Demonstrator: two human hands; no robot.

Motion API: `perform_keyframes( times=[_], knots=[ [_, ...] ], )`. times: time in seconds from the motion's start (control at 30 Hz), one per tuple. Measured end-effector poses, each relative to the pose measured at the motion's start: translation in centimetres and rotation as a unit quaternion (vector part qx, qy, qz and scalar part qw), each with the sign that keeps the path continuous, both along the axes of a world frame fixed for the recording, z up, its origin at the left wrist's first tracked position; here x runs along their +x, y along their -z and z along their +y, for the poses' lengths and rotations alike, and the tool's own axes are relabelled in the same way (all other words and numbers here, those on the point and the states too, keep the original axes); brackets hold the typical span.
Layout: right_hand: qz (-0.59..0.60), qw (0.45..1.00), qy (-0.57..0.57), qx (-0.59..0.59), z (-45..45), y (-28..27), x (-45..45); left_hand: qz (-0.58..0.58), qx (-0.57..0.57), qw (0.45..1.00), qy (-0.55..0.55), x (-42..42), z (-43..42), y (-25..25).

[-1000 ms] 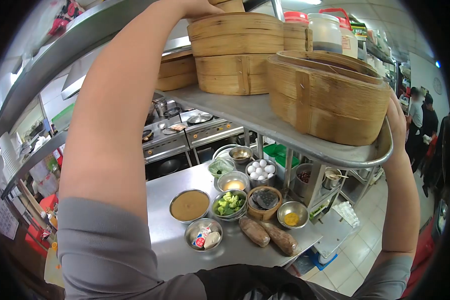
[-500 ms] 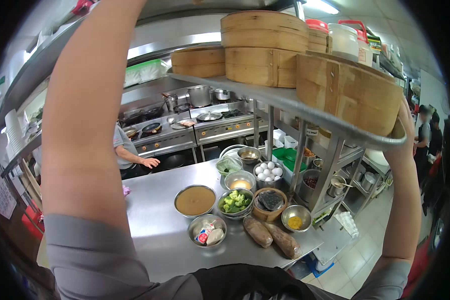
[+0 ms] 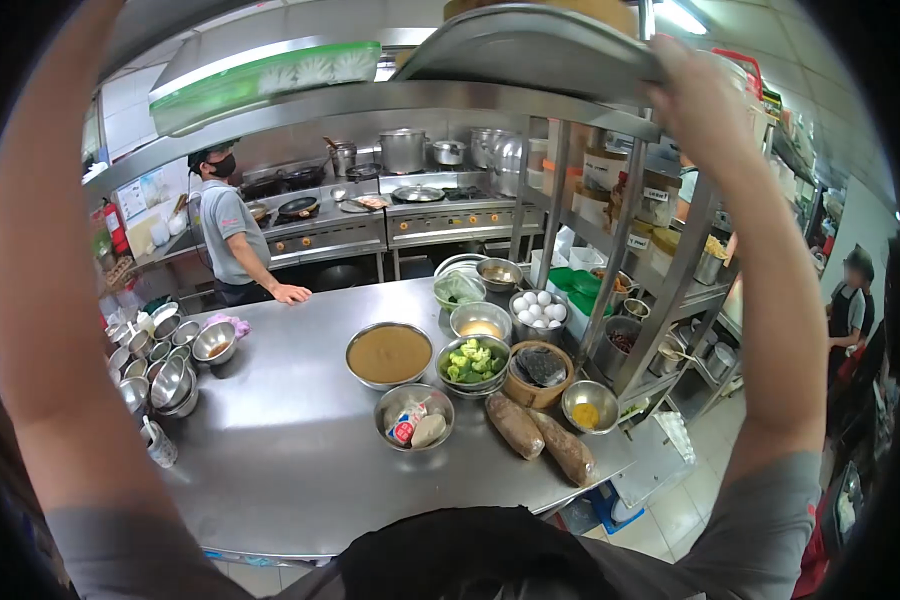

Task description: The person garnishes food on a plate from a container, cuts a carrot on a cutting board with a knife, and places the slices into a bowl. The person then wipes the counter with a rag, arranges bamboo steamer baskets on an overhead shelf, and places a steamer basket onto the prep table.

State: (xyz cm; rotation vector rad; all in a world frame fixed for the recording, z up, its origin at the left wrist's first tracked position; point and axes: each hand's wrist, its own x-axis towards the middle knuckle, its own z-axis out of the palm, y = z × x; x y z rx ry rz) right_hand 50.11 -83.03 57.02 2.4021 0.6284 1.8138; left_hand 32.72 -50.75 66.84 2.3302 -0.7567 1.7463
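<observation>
Overhead, my right hand (image 3: 695, 105) is closed on the right edge of a metal tray (image 3: 530, 50), whose underside faces me. A strip of a bamboo steamer (image 3: 580, 12) shows above the tray. My left arm (image 3: 45, 220) stretches up past the top left of the view, so the hand itself is out of sight. Just under the tray runs a steel shelf (image 3: 370, 97), with a green-and-clear package (image 3: 270, 85) along its left part.
Below is a steel table (image 3: 280, 430) with a bowl of brown batter (image 3: 390, 353), a bowl of broccoli (image 3: 473, 362), eggs (image 3: 538, 310) and wrapped brown logs (image 3: 515, 425). Nested metal bowls (image 3: 173, 378) crowd the left. A co-worker (image 3: 232, 225) leans a hand on the table's far edge.
The tray and steamers have risen, and the tray's underside now shows. My right hand has moved up and left with it. More of the table and the co-worker have come into view.
</observation>
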Motion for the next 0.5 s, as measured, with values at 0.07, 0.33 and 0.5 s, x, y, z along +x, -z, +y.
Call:
perform_keyframes(
  times=[0.07, 0.33, 0.5],
  knots=[
    [-0.026, 0.999, 0.011, -0.022, 1.7, 0.1, 2.4, -0.03, 0.02, 0.998, -0.044, -1.1, 0.1, 1.6],
    [-0.047, 0.999, 0.001, -0.011, 5.9, 0.4, 7.7, -0.046, -0.038, 0.982, -0.18, -3.2, 0.7, 1.5],
    [-0.028, 0.999, -0.025, -0.012, 7.0, 0.6, 8.0, -0.003, -0.035, 0.982, -0.187, -1.4, -1.3, 0.6]
  ],
)
